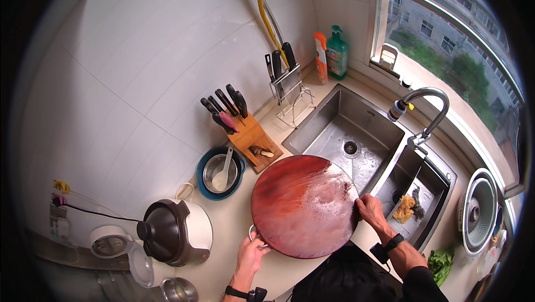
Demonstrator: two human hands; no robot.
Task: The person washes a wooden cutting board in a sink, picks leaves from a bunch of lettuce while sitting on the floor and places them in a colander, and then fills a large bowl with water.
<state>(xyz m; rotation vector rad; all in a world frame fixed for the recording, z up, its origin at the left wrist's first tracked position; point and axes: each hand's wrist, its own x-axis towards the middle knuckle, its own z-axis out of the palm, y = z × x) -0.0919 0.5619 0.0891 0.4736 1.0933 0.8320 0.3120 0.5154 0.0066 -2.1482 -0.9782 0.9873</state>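
Note:
A large round reddish-brown cutting board, its face wet and shiny on the right, is held up over the counter in front of me. My left hand has its fingers round the metal ring handle on the board's lower left edge. At the right rim my right hand grips the board, thumb near the edge and the other fingers mostly hidden. Just beyond the board lies the steel sink, with a wet basin and a drain. The board's underside is hidden.
Left stand a rice cooker, nested bowls with a white spoon and a wooden knife block. A knife rack and two bottles line the back. Right are a faucet, a small basin with a sponge and leafy greens.

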